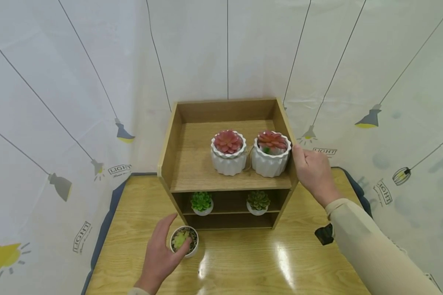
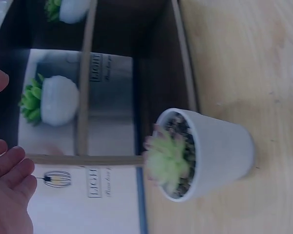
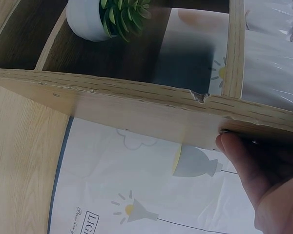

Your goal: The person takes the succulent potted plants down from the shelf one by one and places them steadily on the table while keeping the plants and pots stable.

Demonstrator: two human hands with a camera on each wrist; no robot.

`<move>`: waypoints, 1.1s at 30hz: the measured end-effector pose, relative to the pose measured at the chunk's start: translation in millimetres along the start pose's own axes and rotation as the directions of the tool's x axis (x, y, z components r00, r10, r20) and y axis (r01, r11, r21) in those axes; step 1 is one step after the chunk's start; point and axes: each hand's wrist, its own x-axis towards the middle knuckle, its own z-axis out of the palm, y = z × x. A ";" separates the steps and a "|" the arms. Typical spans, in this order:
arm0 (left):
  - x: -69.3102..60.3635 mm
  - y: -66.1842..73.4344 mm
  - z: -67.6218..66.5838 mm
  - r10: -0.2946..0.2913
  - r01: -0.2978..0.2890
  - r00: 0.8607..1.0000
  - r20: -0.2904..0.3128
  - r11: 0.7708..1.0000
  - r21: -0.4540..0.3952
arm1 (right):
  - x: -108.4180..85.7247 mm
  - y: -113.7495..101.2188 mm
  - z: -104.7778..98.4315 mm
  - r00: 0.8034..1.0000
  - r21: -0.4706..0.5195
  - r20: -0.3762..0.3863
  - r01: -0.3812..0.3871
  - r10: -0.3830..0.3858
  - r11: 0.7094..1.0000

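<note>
My left hand (image 1: 162, 250), fingers spread, is beside a small white pot (image 1: 189, 241) with a pale green succulent that stands on the table at the shelf's front left corner. In the left wrist view a gap shows between the hand (image 2: 10, 190) and the pot (image 2: 219, 151). My right hand (image 1: 315, 172) grips the upper right side panel of the wooden shelf (image 1: 195, 143); in the right wrist view its fingers (image 3: 239, 161) touch the panel's outer face (image 3: 151, 117).
On the shelf's top level stand two white fluted pots (image 1: 229, 162) (image 1: 270, 163) with red succulents. Two small white pots (image 1: 203, 209) (image 1: 257, 209) with green plants sit on the level below. A black object (image 1: 324, 234) lies by the right sleeve.
</note>
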 end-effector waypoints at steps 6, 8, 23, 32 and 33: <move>10.5 15.9 -8.1 0.029 -0.029 0.999 0.019 0.999 -0.015 | -0.2 -1.0 -0.4 1.000 0.004 -0.011 0.004 -0.004 1.000; 14.4 21.5 -10.6 0.040 -0.040 0.998 0.038 0.999 -0.022 | -0.2 -1.0 -0.7 1.000 0.001 -0.008 0.003 -0.003 1.000; 40.7 41.0 -19.7 0.183 -0.178 0.983 0.025 0.975 -0.129 | 0.6 -0.9 -0.1 1.000 -0.010 0.019 -0.019 0.019 1.000; 60.7 54.8 -20.2 0.220 -0.215 0.975 0.019 0.965 -0.152 | 1.1 -1.1 -0.3 1.000 -0.008 0.010 -0.022 0.022 1.000; 63.5 56.8 -20.0 0.227 -0.222 0.974 0.017 0.962 -0.156 | 1.0 -1.3 -0.5 1.000 -0.009 0.005 -0.018 0.018 1.000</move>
